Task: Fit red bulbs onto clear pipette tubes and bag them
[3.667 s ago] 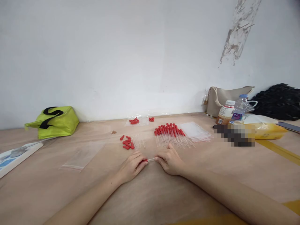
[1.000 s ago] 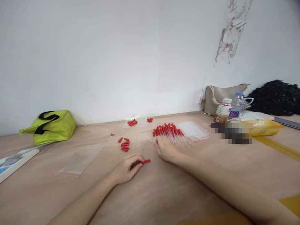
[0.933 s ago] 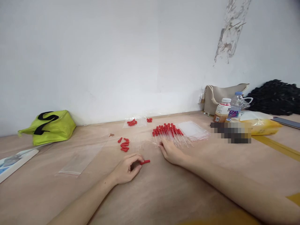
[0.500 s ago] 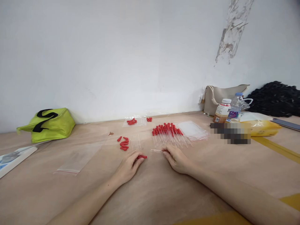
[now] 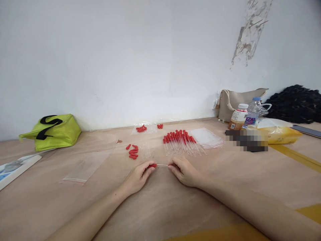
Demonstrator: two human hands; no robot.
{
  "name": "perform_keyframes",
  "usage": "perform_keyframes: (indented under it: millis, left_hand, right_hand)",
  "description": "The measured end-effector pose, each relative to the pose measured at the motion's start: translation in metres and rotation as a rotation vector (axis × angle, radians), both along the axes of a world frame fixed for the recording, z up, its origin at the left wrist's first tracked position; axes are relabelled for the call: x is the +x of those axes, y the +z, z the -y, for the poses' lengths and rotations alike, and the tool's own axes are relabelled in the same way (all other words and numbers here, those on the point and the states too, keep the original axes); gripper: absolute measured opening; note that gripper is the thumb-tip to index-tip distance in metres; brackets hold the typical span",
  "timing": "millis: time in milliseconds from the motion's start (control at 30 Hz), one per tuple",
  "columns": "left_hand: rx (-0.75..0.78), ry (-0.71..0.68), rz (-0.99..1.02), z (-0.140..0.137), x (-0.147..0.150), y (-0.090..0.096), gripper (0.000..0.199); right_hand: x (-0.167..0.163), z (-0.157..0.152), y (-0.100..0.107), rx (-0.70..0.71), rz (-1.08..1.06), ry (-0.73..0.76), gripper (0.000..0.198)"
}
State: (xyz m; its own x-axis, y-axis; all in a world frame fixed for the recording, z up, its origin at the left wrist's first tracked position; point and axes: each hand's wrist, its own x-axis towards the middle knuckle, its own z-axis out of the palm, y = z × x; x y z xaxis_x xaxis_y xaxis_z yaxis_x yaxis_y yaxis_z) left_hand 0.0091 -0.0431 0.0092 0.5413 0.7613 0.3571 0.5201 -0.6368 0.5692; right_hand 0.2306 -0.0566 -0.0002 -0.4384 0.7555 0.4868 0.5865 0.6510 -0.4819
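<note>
Head view shows a red bulb, smooth and matte like rubber, meeting one end of a slim transparent tube just above the surface, midway between the hands. How far the tube sits inside is too small to tell. The left hand pinches the bulb between thumb and curled fingers; the right hand grips the tube's other end the same way.

Just beyond lie loose red bulbs, teardrop-shaped, beside a row of bare clear tubes. To their right fans a dense heap of red-topped droppers, touching or near a stack of thin, filmy plastic bags. A flat zip bag lies at left.

Tan, faintly creased sheeting covers the surface, crossed by glossy yellow tape. A shiny lime bag slumps against the white plaster wall, whose upper right bears a rough, flaking patch.
</note>
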Motion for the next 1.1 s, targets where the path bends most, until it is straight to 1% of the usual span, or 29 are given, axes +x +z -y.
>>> perform_keyframes:
  millis: [133, 267, 367, 500, 567, 833, 1100]
  left_hand:
    - [0.017, -0.032, 0.012, -0.002, -0.001, -0.002, 0.020]
    - [0.025, -0.088, -0.026, 0.000, -0.002, -0.001, 0.021]
    - [0.023, -0.104, -0.071, 0.003, -0.002, 0.000, 0.024]
    - [0.067, -0.082, -0.115, 0.004, -0.001, 0.000, 0.025]
    - [0.091, -0.087, -0.136, 0.005, -0.001, 0.000, 0.025]
    - [0.126, -0.147, -0.165, 0.008, 0.000, 0.002, 0.023]
    - [0.176, -0.199, -0.187, 0.009, 0.001, 0.004, 0.024]
  right_hand:
    - [0.000, 0.000, 0.000, 0.012, 0.037, 0.031, 0.014]
    - [0.002, -0.003, 0.000, 0.030, 0.069, 0.049, 0.014]
    - [0.003, -0.005, 0.002, 0.083, 0.122, 0.029, 0.014]
    - [0.001, 0.000, 0.005, 0.179, 0.213, -0.010, 0.017]
    - [0.000, 0.002, 0.005, 0.200, 0.245, -0.010, 0.020]
    - [-0.006, 0.005, 0.003, 0.088, 0.266, 0.012, 0.025]
    - [-0.013, 0.003, -0.002, 0.044, 0.277, 0.011, 0.030]
